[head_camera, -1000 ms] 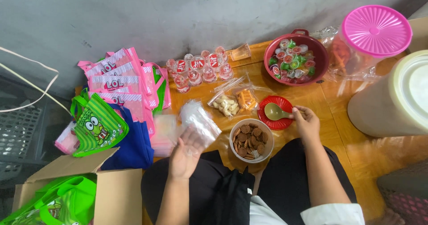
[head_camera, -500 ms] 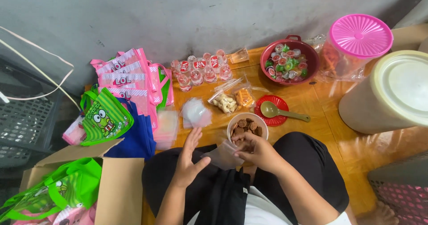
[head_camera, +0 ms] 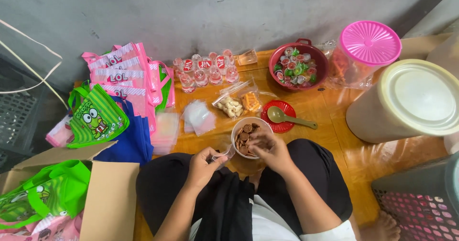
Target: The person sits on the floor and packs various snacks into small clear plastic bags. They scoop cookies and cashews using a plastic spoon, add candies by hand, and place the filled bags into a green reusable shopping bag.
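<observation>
Clear plastic bag (head_camera: 224,154) sits at frame centre, pinched in your left hand (head_camera: 203,163), fingers curled on it. Your right hand (head_camera: 270,150) reaches over the white bowl of brown biscuits (head_camera: 245,135), fingertips closed on a piece at its rim. Red saucer (head_camera: 278,116) with green spoon (head_camera: 288,117) lies just above-right of the bowl

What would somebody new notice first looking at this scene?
Probably the bright pink lid on the clear jar at the upper right, and the pink gift bags stacked at the left. In the middle, the right hand reaches into a small bowl of brown biscuits, while the left hand holds a clear plastic bag.
</observation>
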